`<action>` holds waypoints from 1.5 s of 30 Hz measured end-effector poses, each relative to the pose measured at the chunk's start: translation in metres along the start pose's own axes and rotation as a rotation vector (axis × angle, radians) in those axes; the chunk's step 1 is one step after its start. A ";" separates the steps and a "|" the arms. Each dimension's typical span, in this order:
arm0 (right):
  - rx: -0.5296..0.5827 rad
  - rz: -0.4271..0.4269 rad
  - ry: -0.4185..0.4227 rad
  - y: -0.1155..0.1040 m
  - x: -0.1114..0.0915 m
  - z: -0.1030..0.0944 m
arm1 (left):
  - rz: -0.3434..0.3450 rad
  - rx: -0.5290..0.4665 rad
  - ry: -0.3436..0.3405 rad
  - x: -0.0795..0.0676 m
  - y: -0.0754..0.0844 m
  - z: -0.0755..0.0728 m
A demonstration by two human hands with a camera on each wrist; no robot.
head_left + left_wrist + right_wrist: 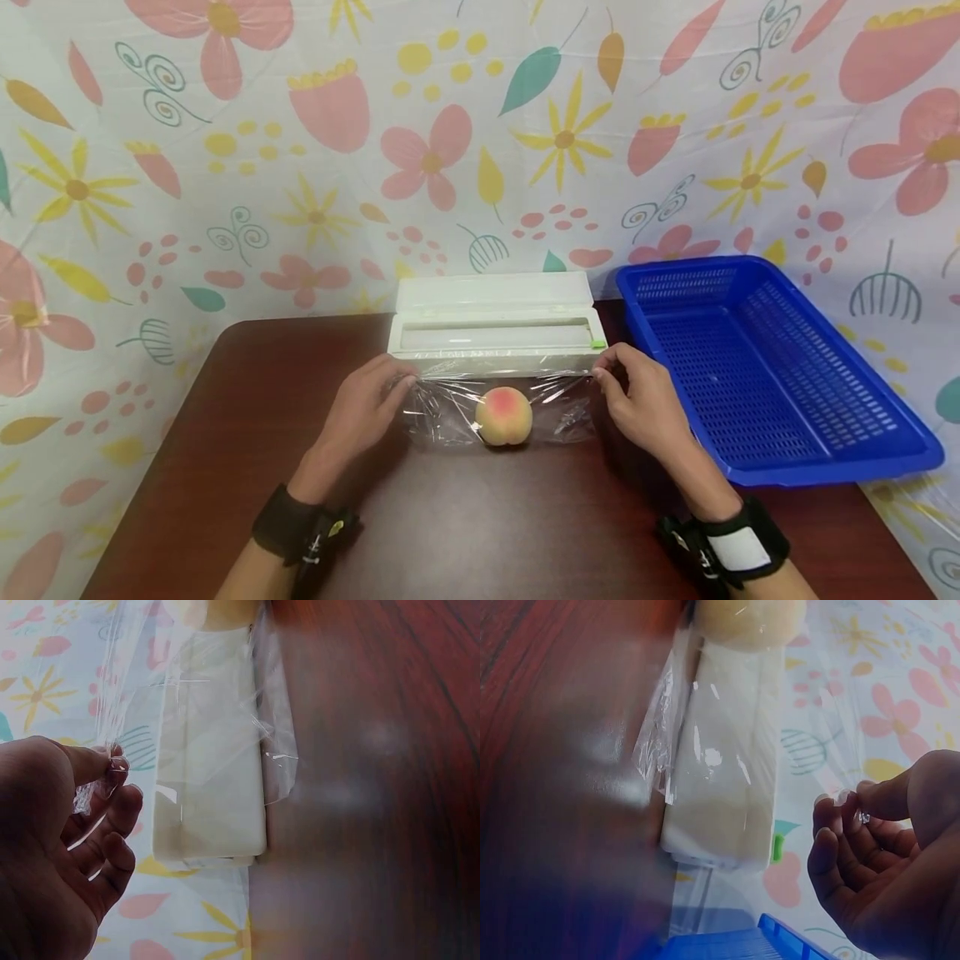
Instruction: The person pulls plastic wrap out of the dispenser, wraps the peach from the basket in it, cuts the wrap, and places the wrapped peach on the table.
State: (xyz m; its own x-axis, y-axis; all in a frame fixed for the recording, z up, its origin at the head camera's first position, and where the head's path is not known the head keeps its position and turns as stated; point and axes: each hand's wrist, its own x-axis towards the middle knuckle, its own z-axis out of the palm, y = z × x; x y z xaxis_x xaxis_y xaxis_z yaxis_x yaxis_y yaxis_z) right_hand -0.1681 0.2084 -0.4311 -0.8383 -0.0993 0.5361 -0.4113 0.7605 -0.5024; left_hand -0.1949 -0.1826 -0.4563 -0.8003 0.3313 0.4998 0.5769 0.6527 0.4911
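A sheet of cling film (442, 412) stretches between both hands in front of a white cling film dispenser (495, 364). My left hand (371, 396) pinches the film's left far corner between thumb and index finger, and its bunched edge shows in the left wrist view. At the opposite corner my right hand (641, 396) pinches the film, the other fingers loosely bent. A peach (504, 417), yellow with a pink blush, sits midway between the hands amid the film. Whether film covers its top is hard to tell. The dispenser's lid (495, 292) stands raised, with a roll (495, 337) inside.
A blue plastic basket (813, 465) stands on the right, close beside the right hand and the dispenser. A green slider (597, 343) sits at the dispenser's right end. Behind the dark brown table (480, 525) hangs a flower-patterned cloth (442, 75).
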 end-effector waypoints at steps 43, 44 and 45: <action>-0.008 0.040 0.097 0.016 0.019 0.029 | -0.115 -0.001 0.068 0.020 -0.023 0.010; -0.010 0.042 0.098 0.017 0.020 0.029 | -0.112 -0.004 0.074 0.020 -0.024 0.010; -0.009 0.043 0.099 0.017 0.020 0.030 | -0.108 -0.007 0.078 0.020 -0.025 0.011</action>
State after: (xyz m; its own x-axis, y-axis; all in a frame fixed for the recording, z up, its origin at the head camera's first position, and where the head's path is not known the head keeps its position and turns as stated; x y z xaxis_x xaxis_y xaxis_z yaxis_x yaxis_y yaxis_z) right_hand -0.2029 0.2001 -0.4496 -0.8155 -0.0025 0.5788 -0.3717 0.7688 -0.5203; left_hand -0.2272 -0.1848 -0.4660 -0.8426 0.2051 0.4979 0.4898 0.6764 0.5501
